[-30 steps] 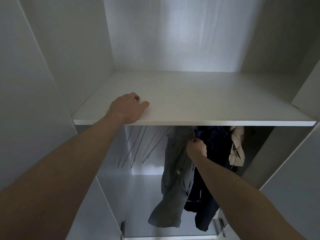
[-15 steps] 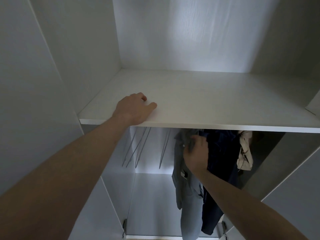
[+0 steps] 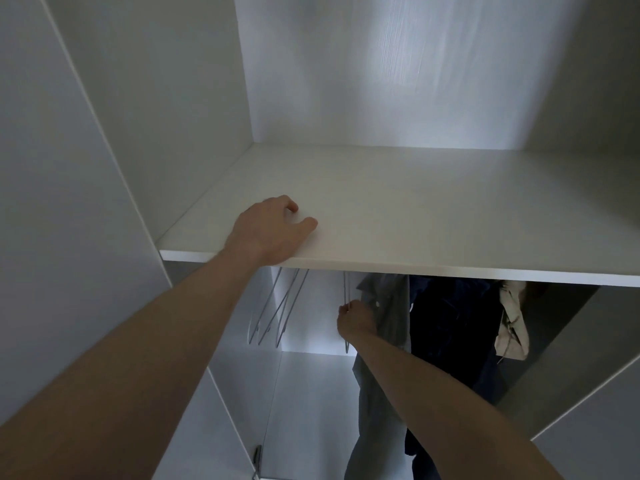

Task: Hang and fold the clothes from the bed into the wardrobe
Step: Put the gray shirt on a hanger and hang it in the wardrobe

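Grey shirt [image 3: 388, 313] touching rt hand [image 3: 356, 318]

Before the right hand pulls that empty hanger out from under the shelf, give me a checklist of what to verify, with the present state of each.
1. Right hand grips the empty hanger: ok, fingers curled at its wire.
2. Left hand braced on the shelf: ok.
3. Hanger's hook free of the rail: cannot tell, hidden behind the shelf.
4. Grey garment clear of the hanger: not ok, it hangs right against the hand.
5. Spare hangers apart to the left: ok.
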